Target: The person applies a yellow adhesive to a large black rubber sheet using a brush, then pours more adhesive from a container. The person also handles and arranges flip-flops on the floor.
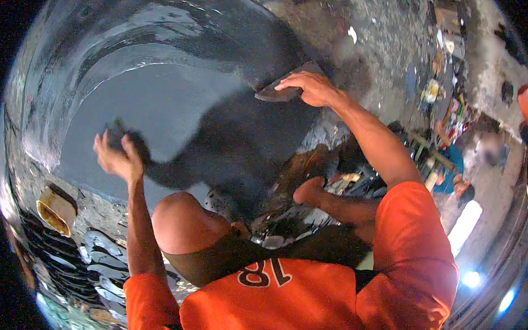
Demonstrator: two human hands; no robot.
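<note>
Toward the upper right of the gray surface (pixel 153 97), our right hand (pixel 316 89) is closed on a flat piece (pixel 270 95), fingers stretched along its top; where the thumb sits we cannot tell. Our left hand (pixel 120 160) holds nothing we can make out: its fingers are spread and bent over the near left part of the surface, above their shadow, and we cannot tell if they touch.

The flat piece looks thin, stiff and light enough for one hand. We judge it slippery if its face is as wet as the shiny streaks around it, so we would hold it by the back edge, fingers flat, tips clear of the working edge. The gray surface seems smooth, wet and easily marked; we find no good hold on its middle.

Just off its near left edge stands a tub (pixel 60 203), stained brown inside, with dark sheets (pixel 106 258) nearer us.
</note>
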